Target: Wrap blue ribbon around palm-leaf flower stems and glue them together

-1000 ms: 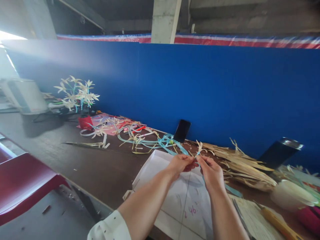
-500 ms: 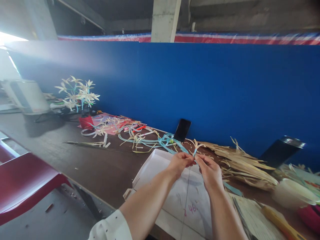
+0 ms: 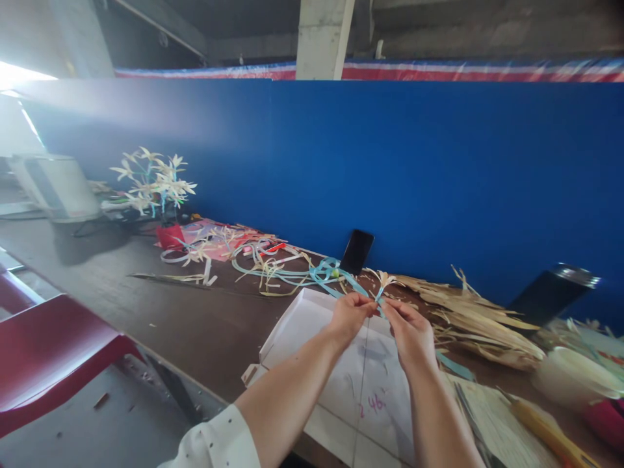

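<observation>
Over the white box lid (image 3: 336,383), both hands meet at a small pale flower (image 3: 383,279) with a light blue stem. My left hand (image 3: 351,317) pinches the lower part of the stem from the left. My right hand (image 3: 409,328) has thumb and forefinger closed on the stem just under the petals. The petals fan upward above the fingertips. Light blue ribbon (image 3: 326,270) lies in loops behind the hands, near a black phone (image 3: 357,251) leaning on the blue partition.
Dry husks (image 3: 468,318) and a dark cylinder (image 3: 550,296) are at the right, with a pale bowl (image 3: 578,377) and yellow-handled tool (image 3: 550,432) nearer. White flowers (image 3: 158,179) in a red pot stand left, beyond a red chair (image 3: 53,357).
The flower in my hands has turned slightly, its petals now fuller and tilted to the right. My hands have stayed nearly in place, and the view has shifted slightly.
</observation>
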{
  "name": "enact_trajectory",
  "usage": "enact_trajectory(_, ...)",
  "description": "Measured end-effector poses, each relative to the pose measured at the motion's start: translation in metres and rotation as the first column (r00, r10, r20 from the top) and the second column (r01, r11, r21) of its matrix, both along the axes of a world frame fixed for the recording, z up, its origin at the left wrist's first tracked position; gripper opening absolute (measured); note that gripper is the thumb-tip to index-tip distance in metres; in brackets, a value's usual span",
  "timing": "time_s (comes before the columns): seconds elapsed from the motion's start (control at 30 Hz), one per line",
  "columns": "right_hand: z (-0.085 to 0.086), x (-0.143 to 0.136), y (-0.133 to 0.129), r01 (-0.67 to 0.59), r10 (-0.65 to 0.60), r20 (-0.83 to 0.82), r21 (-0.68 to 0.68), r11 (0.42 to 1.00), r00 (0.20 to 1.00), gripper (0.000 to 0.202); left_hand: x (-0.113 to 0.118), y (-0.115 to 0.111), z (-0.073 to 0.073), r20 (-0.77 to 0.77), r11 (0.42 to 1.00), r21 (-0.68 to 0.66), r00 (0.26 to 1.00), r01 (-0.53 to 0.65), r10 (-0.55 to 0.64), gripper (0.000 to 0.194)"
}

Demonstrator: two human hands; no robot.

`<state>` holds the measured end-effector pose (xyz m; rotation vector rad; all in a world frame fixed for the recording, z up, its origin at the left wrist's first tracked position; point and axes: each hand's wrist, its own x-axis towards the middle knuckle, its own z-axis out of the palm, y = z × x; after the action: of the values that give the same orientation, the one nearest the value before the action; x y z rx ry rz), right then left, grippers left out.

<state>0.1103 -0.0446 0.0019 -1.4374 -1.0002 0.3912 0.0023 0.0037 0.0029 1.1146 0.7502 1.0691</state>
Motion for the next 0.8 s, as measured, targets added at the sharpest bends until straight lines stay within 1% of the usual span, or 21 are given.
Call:
enact_trajectory(0.17,0.005,-0.004,-0.004,0.014,-0.011,0.096,-0.027,1.000,0.995,0.033,-0.001,0.001,-0.001,-0.003,1.000,0.010,1.000,-0.008,0.008,0.011)
enact_trajectory(0.37,0.016,-0.013,-0.011,0.050,-0.045,0.136,-0.036,0.998,0.990,0.029,-0.001,0.002,-0.003,0.019,1.000,0.015,1.000,0.007,-0.008,0.015)
enact_trajectory(0.43,0.020,-0.016,-0.012,0.065,-0.060,0.150,-0.026,0.998,0.987,0.029,-0.001,0.002,-0.003,-0.007,1.000,0.026,1.000,-0.003,0.003,0.017)
enact_trajectory(0.57,0.026,-0.019,-0.014,0.137,-0.127,0.178,-0.048,0.989,0.976,0.034,-0.001,-0.001,-0.002,-0.083,0.997,0.072,0.996,-0.017,0.023,0.018)
enact_trajectory(0.7,0.024,-0.014,-0.014,0.155,-0.139,0.175,-0.083,0.984,0.975,0.035,0.000,-0.007,0.004,-0.100,0.995,0.101,0.995,0.002,0.008,0.015)
enact_trajectory(0.8,0.021,-0.007,-0.013,0.144,-0.126,0.155,-0.111,0.983,0.980,0.038,-0.001,-0.007,0.005,-0.053,0.995,0.078,0.997,0.064,-0.060,0.017)
